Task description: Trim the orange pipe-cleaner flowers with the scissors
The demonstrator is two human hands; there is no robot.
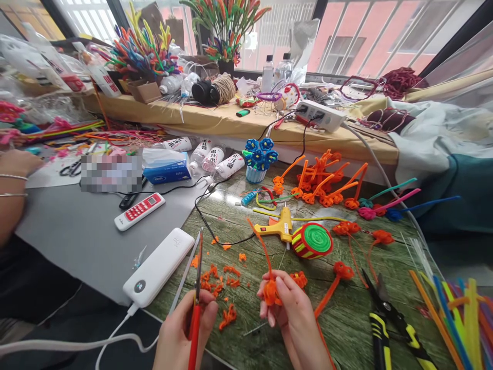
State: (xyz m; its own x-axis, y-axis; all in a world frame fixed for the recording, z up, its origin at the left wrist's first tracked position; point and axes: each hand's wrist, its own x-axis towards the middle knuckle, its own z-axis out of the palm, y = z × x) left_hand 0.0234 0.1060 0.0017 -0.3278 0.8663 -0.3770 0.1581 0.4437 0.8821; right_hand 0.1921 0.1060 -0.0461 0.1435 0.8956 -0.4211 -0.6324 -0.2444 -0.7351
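Note:
My left hand [185, 329] is closed around red-handled scissors [195, 324], their narrow metal blades pointing up and away from me. Between the thumb and fingers of my right hand [290, 313] is an orange pipe-cleaner flower [271, 292]; its thin stem [265, 252] sticks upward. The two hands are apart, with orange fuzzy scraps [211, 280] lying on the table between and beyond them. Just past my right hand rests another orange flower [298, 279], partly hidden by the fingers. A stemmed orange flower [342, 271] lies to its right.
A yellow glue gun [283, 226] stands beside a green-topped round piece [314, 240]. Black-and-yellow pliers [385, 308] and loose pipe cleaners [462, 318] lie right. A power bank [159, 267], remote [139, 211] and tissue pack [167, 167] sit left. Another person's arm [15, 190] is far left.

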